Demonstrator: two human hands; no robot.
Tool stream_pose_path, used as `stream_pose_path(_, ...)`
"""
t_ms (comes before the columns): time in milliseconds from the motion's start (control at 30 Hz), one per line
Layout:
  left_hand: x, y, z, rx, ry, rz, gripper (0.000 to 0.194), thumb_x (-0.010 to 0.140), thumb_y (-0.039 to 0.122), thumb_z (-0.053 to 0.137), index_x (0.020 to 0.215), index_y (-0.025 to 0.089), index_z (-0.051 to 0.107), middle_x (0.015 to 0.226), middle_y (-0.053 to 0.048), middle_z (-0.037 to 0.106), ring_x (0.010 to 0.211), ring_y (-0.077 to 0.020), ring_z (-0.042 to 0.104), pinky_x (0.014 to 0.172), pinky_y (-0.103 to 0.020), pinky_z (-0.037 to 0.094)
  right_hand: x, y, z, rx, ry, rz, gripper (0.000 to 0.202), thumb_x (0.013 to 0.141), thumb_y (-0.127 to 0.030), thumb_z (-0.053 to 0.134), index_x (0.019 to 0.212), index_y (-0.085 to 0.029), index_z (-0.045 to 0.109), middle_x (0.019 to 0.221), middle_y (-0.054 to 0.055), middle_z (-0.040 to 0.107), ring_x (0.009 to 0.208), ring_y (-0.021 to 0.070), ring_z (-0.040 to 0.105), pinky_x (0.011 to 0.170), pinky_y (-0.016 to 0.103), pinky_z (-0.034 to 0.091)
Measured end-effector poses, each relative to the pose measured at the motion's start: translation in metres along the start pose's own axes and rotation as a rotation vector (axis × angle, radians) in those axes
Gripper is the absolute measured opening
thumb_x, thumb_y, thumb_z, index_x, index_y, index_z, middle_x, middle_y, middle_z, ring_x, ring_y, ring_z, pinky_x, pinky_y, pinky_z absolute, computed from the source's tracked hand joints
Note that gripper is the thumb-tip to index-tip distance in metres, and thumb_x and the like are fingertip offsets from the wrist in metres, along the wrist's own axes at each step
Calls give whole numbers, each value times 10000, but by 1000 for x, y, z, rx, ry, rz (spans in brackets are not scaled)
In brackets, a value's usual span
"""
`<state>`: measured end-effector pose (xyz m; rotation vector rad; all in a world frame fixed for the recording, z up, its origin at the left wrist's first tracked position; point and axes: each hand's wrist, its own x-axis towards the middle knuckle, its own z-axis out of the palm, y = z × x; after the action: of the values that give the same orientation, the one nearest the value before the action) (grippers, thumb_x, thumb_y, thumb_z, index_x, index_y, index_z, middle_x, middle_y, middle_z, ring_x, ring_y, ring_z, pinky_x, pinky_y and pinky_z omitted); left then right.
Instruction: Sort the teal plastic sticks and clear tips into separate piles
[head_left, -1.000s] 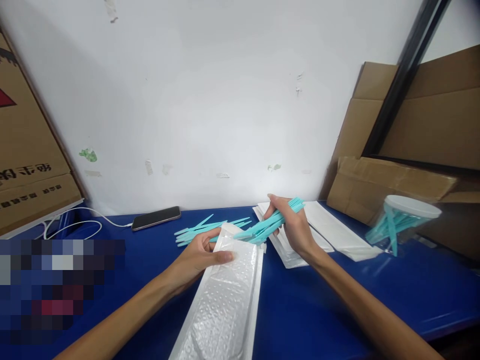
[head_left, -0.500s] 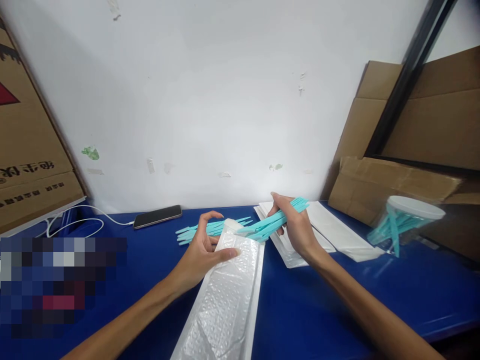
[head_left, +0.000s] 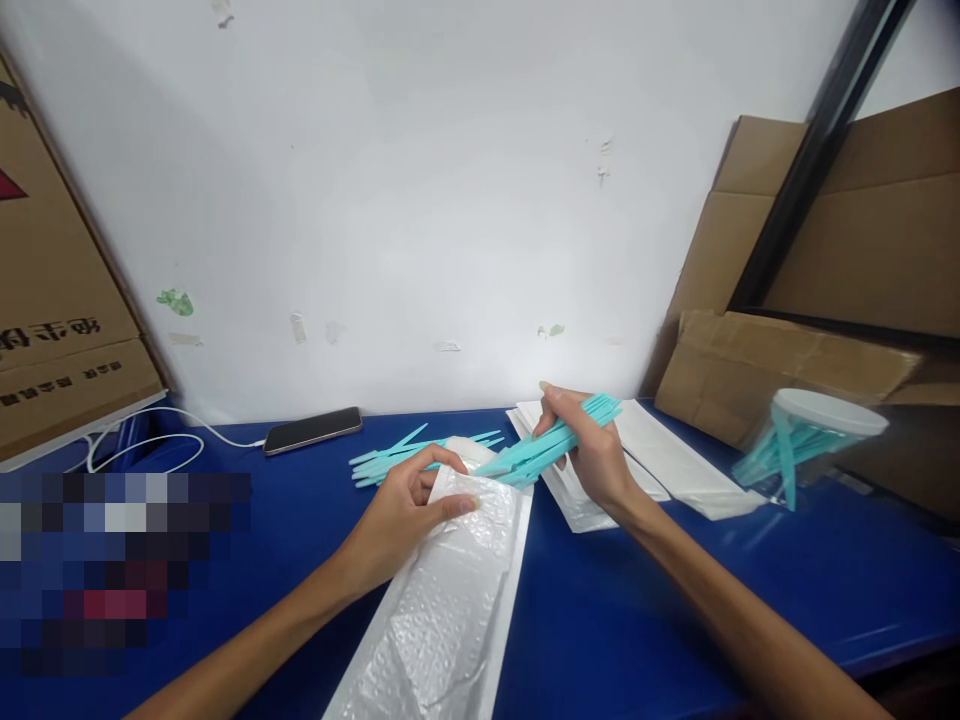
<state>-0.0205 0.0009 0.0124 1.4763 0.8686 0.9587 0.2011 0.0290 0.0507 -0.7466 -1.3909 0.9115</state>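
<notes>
A white bubble mailer (head_left: 450, 610) slants up from the bottom edge, its mouth toward the wall. Closed on the left side of that mouth is my left hand (head_left: 409, 510), thumb on the front and fingers at the opening. My right hand (head_left: 596, 455) grips a bundle of turquoise plastic sticks (head_left: 551, 448) with flat, narrow ends. The bundle's left ends lie at the mailer's mouth; how far they reach inside is hidden. Behind my left hand, more loose turquoise sticks (head_left: 375, 462) lie on the blue table (head_left: 637, 620).
White mailers (head_left: 675, 470) lie stacked beyond my right hand. Farther right is a clear container with a white rim (head_left: 829, 412), holding turquoise sticks. A phone (head_left: 313, 431) with a white cable rests at the back left. Cardboard boxes (head_left: 67, 250) flank both sides below a white wall.
My left index finger has come down onto the mailer's mouth. The bundle's left ends sit slightly lower at the opening, and one loose stick behind now shows at an angle.
</notes>
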Motion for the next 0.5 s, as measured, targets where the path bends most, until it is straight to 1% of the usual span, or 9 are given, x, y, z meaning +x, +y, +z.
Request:
stream_pose_path(100,-3,2,4,-15,-20,31,320,841,413,746,970,241,510,783,30,671,608,-109,591,532,-198,436,-3,-3,0,61,-72,-21,464,914,-467,579,548,-188,635,479,-10,527,381,98,414,391,258,322)
stream_pose_path(200,-6,4,8,-19,-30,49,323,838,391,755,1004,241,521,851,8,688,648,-119,612,555,-207,443,-5,-6,1,64,-124,-9,464,912,-462,574,538,-193,629,485,-4,544,392,103,422,413,265,337)
stream_pose_path(367,-6,4,7,-47,-54,26,329,851,387,743,1033,239,513,868,-17,727,644,-140,660,562,-225,492,-1,-3,1,30,-77,75,477,900,-485,581,530,-188,627,459,-7,529,375,98,410,392,249,328)
stream_pose_path(500,-5,1,4,-63,-35,22,323,854,377,743,1022,241,503,841,-13,727,624,-141,657,551,-228,490,1,-3,-1,50,-86,77,461,907,-443,568,530,-185,624,445,-16,507,364,91,389,384,244,314)
